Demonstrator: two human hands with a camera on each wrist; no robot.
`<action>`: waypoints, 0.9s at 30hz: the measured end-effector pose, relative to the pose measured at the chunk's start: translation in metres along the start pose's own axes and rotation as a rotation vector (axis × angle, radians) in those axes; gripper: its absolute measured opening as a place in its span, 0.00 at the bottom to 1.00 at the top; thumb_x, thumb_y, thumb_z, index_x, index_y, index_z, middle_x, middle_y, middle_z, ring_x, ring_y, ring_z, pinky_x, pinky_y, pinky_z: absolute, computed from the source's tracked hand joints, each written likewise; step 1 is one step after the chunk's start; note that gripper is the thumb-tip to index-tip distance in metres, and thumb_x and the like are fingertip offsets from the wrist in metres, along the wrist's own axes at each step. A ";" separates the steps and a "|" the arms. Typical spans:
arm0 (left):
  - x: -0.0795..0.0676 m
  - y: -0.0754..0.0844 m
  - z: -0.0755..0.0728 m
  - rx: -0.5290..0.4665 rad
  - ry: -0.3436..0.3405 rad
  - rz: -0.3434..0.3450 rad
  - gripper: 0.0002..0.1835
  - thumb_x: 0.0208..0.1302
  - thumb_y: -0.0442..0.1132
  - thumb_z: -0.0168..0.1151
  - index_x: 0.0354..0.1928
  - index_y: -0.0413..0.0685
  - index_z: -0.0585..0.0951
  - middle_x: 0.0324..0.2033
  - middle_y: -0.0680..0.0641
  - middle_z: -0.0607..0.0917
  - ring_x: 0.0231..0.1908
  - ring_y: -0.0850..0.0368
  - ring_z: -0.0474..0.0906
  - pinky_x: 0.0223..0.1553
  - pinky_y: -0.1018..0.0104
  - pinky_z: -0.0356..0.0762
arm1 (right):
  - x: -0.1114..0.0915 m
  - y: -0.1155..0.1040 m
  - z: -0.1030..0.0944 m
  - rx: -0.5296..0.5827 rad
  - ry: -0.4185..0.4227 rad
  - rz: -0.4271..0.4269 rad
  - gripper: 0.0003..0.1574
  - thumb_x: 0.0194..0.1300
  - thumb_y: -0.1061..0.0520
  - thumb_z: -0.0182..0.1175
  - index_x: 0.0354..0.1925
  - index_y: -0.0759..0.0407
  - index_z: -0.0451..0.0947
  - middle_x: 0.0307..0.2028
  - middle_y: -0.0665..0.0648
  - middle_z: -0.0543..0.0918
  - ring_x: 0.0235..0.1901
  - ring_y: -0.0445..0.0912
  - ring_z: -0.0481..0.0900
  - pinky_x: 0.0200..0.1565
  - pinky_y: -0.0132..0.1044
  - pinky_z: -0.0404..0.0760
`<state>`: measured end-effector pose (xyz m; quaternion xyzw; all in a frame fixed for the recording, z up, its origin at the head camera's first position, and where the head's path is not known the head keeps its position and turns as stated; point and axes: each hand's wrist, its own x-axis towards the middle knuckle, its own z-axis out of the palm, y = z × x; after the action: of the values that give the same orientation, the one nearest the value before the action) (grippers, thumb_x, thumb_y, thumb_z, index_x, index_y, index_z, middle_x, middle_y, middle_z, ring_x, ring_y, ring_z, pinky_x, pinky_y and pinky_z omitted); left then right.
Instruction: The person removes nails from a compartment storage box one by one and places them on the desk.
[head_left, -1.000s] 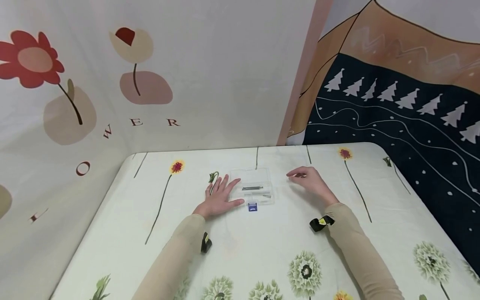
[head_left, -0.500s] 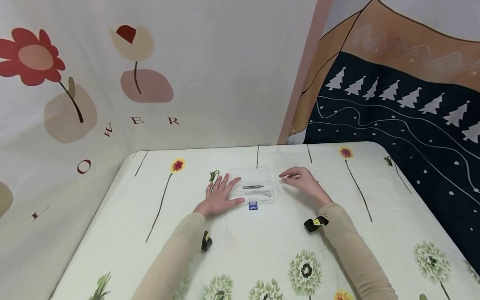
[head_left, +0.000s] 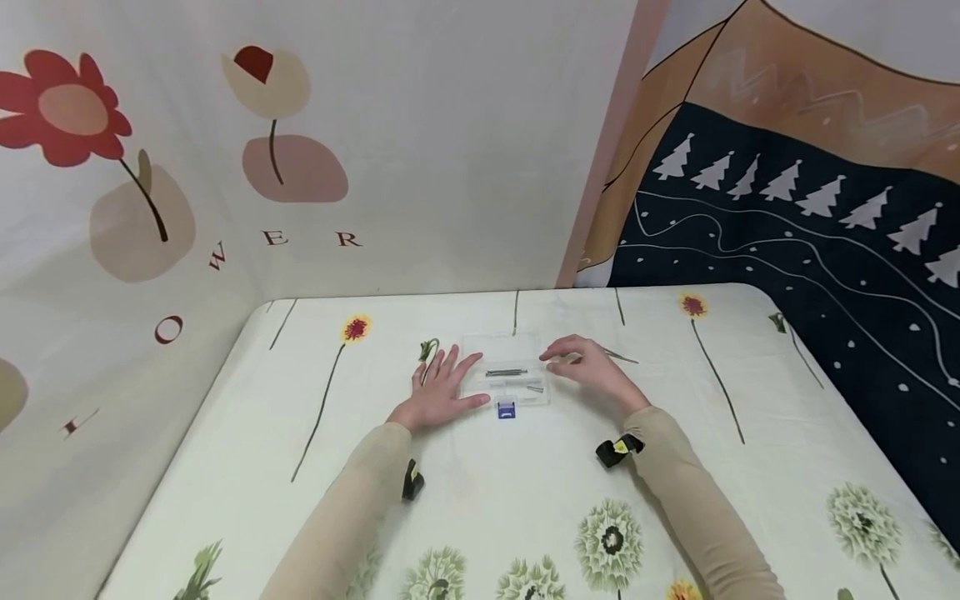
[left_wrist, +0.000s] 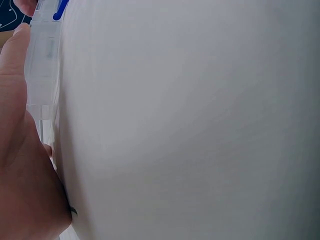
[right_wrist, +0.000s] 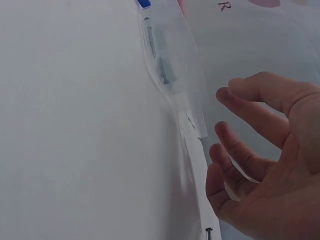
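A clear plastic case (head_left: 517,396) lies opened out, a blue latch (head_left: 506,410) at its near edge. Long thin metal nails or screws (head_left: 506,372) lie in it, with a shorter metal piece (head_left: 535,388) nearer the front right. My left hand (head_left: 437,404) rests flat with spread fingers at the case's left side, fingertips and thumb right at its edge. At its right side hovers my right hand (head_left: 592,371), fingers loosely bent, thumb and index tips close together; nothing shows between them in the right wrist view.
A flat-headed nail or screw (right_wrist: 209,233) shows at the bottom of the right wrist view, below the right hand. The table (head_left: 465,500) has a flower-printed cloth, with hanging printed fabric (head_left: 450,167) behind it.
My right hand has moved left toward the case, uncovering a thin dark strip on the table behind it. My left hand and the case stay in place.
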<state>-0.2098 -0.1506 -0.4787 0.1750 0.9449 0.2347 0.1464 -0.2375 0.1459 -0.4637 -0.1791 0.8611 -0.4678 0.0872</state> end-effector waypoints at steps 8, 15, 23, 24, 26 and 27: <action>0.000 0.001 -0.001 -0.002 -0.006 -0.006 0.44 0.62 0.69 0.52 0.76 0.65 0.52 0.75 0.41 0.39 0.73 0.41 0.29 0.65 0.37 0.29 | 0.003 -0.004 0.005 0.012 -0.013 -0.041 0.12 0.64 0.61 0.63 0.46 0.61 0.85 0.51 0.60 0.79 0.55 0.54 0.72 0.53 0.51 0.74; 0.000 0.002 -0.002 0.001 -0.008 -0.010 0.44 0.62 0.69 0.52 0.76 0.65 0.52 0.75 0.41 0.39 0.73 0.41 0.29 0.65 0.37 0.29 | 0.008 -0.007 0.011 -0.010 -0.057 -0.042 0.13 0.64 0.60 0.63 0.47 0.60 0.85 0.55 0.62 0.76 0.57 0.56 0.70 0.54 0.53 0.71; 0.000 0.002 -0.002 0.019 -0.017 -0.020 0.44 0.62 0.70 0.51 0.76 0.65 0.52 0.75 0.41 0.39 0.73 0.41 0.29 0.65 0.37 0.29 | 0.011 -0.011 0.023 -0.034 -0.113 -0.088 0.12 0.62 0.61 0.63 0.44 0.60 0.86 0.59 0.65 0.71 0.59 0.60 0.65 0.54 0.56 0.68; 0.000 0.002 -0.002 0.020 -0.017 -0.020 0.44 0.62 0.70 0.51 0.76 0.65 0.52 0.75 0.41 0.39 0.73 0.41 0.29 0.65 0.37 0.29 | 0.011 -0.011 0.024 -0.044 -0.113 -0.088 0.12 0.62 0.61 0.64 0.44 0.59 0.86 0.59 0.64 0.71 0.60 0.60 0.64 0.55 0.56 0.67; 0.001 0.001 -0.002 0.016 -0.016 -0.018 0.44 0.62 0.70 0.51 0.76 0.65 0.52 0.75 0.41 0.39 0.73 0.41 0.29 0.65 0.37 0.29 | 0.012 -0.011 0.026 -0.064 -0.114 -0.085 0.12 0.61 0.61 0.64 0.44 0.58 0.86 0.60 0.63 0.70 0.60 0.60 0.62 0.55 0.54 0.65; 0.001 0.001 -0.002 0.015 -0.017 -0.019 0.44 0.62 0.70 0.51 0.76 0.66 0.52 0.75 0.41 0.39 0.73 0.41 0.29 0.65 0.37 0.29 | 0.012 -0.011 0.027 -0.075 -0.115 -0.086 0.12 0.61 0.61 0.64 0.44 0.58 0.86 0.60 0.63 0.70 0.60 0.60 0.61 0.55 0.54 0.64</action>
<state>-0.2107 -0.1502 -0.4770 0.1693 0.9470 0.2246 0.1555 -0.2374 0.1148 -0.4687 -0.2459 0.8630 -0.4275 0.1097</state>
